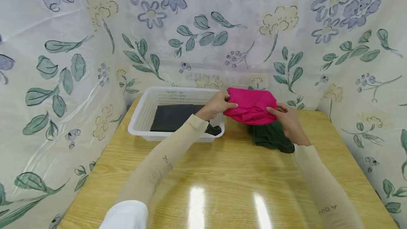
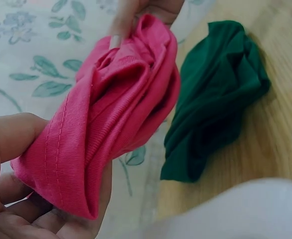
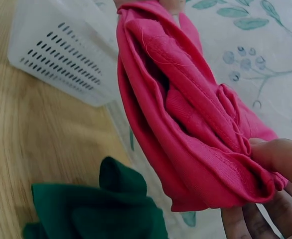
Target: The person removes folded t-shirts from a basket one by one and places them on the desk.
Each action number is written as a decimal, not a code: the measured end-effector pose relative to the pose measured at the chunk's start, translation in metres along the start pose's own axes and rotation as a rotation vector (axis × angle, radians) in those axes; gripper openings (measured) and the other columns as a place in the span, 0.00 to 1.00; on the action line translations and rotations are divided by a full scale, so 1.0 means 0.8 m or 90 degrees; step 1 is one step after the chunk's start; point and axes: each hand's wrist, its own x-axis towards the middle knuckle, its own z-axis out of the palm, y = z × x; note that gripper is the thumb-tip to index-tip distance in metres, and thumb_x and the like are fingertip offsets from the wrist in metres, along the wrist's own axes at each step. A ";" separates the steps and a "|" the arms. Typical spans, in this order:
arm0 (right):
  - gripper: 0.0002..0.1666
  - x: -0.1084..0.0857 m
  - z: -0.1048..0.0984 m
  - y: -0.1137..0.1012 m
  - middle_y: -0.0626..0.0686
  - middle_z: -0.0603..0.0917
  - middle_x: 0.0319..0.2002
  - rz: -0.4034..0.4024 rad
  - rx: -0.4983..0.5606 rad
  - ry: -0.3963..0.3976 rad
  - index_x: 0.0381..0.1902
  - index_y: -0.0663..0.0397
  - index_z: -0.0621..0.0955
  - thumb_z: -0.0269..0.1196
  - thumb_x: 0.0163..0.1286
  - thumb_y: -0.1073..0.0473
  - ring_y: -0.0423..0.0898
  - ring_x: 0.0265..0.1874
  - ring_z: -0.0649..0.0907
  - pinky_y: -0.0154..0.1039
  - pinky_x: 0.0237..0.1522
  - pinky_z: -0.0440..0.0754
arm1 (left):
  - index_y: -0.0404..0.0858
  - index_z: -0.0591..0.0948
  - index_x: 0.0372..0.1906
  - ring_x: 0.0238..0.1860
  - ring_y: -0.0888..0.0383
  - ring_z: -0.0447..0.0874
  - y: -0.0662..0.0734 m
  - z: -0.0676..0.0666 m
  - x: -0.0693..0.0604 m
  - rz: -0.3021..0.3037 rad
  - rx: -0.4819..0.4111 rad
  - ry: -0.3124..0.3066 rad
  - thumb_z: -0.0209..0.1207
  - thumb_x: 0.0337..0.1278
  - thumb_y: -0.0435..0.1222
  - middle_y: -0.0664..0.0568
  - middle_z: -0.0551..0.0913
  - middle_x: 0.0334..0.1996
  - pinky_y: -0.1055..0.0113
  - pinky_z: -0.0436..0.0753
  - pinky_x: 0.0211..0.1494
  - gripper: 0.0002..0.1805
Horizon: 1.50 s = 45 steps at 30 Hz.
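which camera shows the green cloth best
The left wrist view: the green cloth appears large and nearly whole. The head view shows it small, partly behind the pink cloth; the right wrist view crops it at the bottom.

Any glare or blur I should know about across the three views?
Head: two bright glare streaks on the near part of the table; left wrist: blurred pale shape at lower right, though stitching on the pink cloth reads clearly; right wrist: green cloth looks dark.

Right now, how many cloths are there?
3: pink cloth in left hand and right hand, green cloth on the table, dark cloth in the basket. More may be hidden.
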 end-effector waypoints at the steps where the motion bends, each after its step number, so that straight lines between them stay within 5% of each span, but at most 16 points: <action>1: 0.45 0.001 -0.003 0.003 0.46 0.74 0.59 -0.003 -0.002 0.003 0.78 0.59 0.65 0.69 0.72 0.49 0.39 0.54 0.75 0.41 0.68 0.68 | 0.30 0.80 0.63 0.49 0.52 0.75 0.001 0.003 0.001 0.000 -0.001 -0.004 0.65 0.70 0.37 0.41 0.79 0.53 0.64 0.76 0.48 0.22; 6: 0.42 -0.003 -0.016 0.011 0.43 0.77 0.54 -0.014 0.013 0.022 0.76 0.61 0.68 0.71 0.71 0.52 0.38 0.52 0.78 0.28 0.55 0.77 | 0.27 0.76 0.67 0.51 0.55 0.74 0.002 0.021 0.007 0.001 -0.010 -0.010 0.64 0.71 0.37 0.40 0.77 0.59 0.68 0.75 0.50 0.26; 11: 0.44 -0.014 -0.030 0.010 0.41 0.77 0.52 -0.007 0.028 0.030 0.77 0.62 0.65 0.71 0.71 0.53 0.37 0.51 0.77 0.24 0.49 0.77 | 0.26 0.80 0.60 0.45 0.54 0.73 0.002 0.042 0.017 0.021 -0.023 -0.012 0.64 0.70 0.34 0.41 0.77 0.50 0.69 0.74 0.43 0.20; 18: 0.42 -0.021 -0.056 0.018 0.39 0.79 0.49 -0.001 0.066 0.054 0.75 0.60 0.67 0.71 0.70 0.55 0.34 0.47 0.80 0.24 0.48 0.79 | 0.28 0.66 0.76 0.74 0.49 0.66 0.010 0.071 0.026 0.008 -0.007 -0.001 0.64 0.70 0.36 0.41 0.66 0.75 0.59 0.73 0.70 0.35; 21: 0.38 -0.019 -0.068 0.029 0.40 0.81 0.48 -0.006 0.095 0.061 0.73 0.58 0.71 0.72 0.69 0.57 0.33 0.44 0.82 0.24 0.46 0.81 | 0.27 0.69 0.73 0.70 0.48 0.70 0.010 0.084 0.030 0.022 0.001 0.001 0.65 0.70 0.35 0.40 0.70 0.72 0.60 0.75 0.68 0.32; 24: 0.36 -0.016 -0.081 0.041 0.40 0.82 0.48 -0.017 0.113 0.066 0.70 0.57 0.72 0.72 0.69 0.58 0.33 0.43 0.84 0.24 0.46 0.82 | 0.25 0.78 0.64 0.56 0.52 0.75 0.010 0.097 0.035 0.043 0.018 0.010 0.65 0.69 0.35 0.40 0.77 0.61 0.67 0.77 0.54 0.24; 30: 0.39 -0.014 -0.102 0.060 0.39 0.82 0.48 -0.013 0.105 0.080 0.72 0.62 0.70 0.72 0.68 0.58 0.32 0.43 0.85 0.25 0.45 0.83 | 0.25 0.83 0.53 0.39 0.59 0.68 0.004 0.126 0.046 0.051 0.060 0.028 0.66 0.68 0.36 0.50 0.74 0.40 0.72 0.70 0.38 0.18; 34: 0.35 -0.014 -0.112 0.068 0.40 0.81 0.48 0.004 0.097 0.093 0.68 0.57 0.72 0.73 0.67 0.56 0.32 0.42 0.84 0.23 0.44 0.82 | 0.25 0.81 0.59 0.48 0.57 0.75 0.001 0.142 0.050 0.037 0.053 0.034 0.66 0.68 0.35 0.45 0.80 0.51 0.71 0.75 0.45 0.21; 38: 0.31 -0.014 -0.120 0.073 0.39 0.81 0.48 0.005 0.094 0.103 0.63 0.54 0.75 0.74 0.67 0.55 0.31 0.42 0.84 0.22 0.45 0.81 | 0.27 0.75 0.69 0.65 0.50 0.74 0.000 0.153 0.054 0.022 0.020 0.036 0.67 0.67 0.34 0.41 0.74 0.68 0.64 0.78 0.63 0.29; 45: 0.27 -0.016 -0.128 0.076 0.37 0.83 0.43 0.010 0.094 0.119 0.60 0.52 0.76 0.73 0.67 0.57 0.31 0.39 0.84 0.22 0.43 0.81 | 0.30 0.78 0.66 0.54 0.52 0.79 -0.008 0.163 0.061 0.020 -0.008 0.020 0.65 0.69 0.33 0.42 0.80 0.60 0.65 0.80 0.53 0.24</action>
